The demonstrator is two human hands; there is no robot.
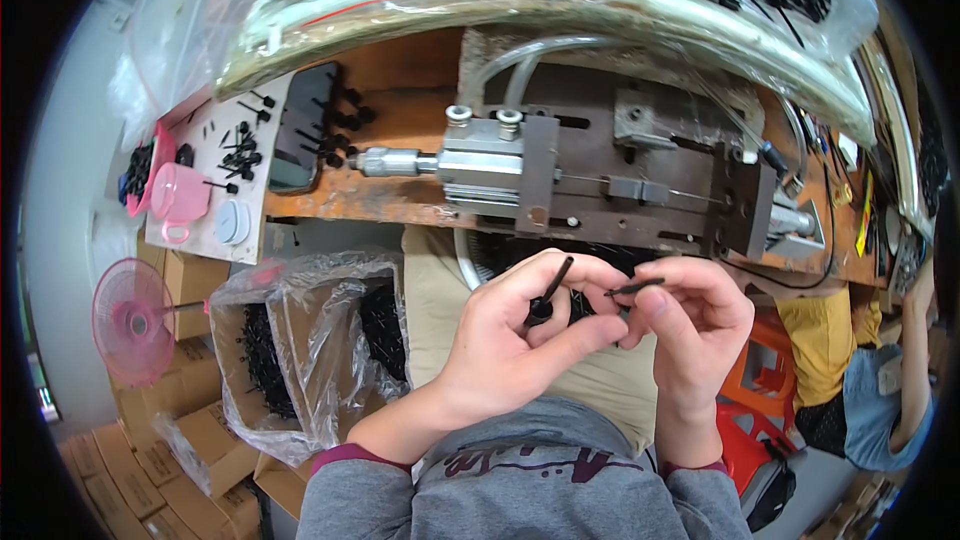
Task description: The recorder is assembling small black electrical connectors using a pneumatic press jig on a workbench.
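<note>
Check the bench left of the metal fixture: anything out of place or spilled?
Mildly odd, perhaps: black stemmed parts lie partly across a dark glossy slab, left of the metal fixture, in no container. No damage is evident.

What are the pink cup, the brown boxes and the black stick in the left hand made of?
Pink cup: probably smooth plastic, since it looks see-through.
Brown boxes: likely dull cardboard, from their colour and crisp edges.
Black stick in the left hand: perhaps smooth plastic, being evenly black, but coated metal could look similar.
</note>
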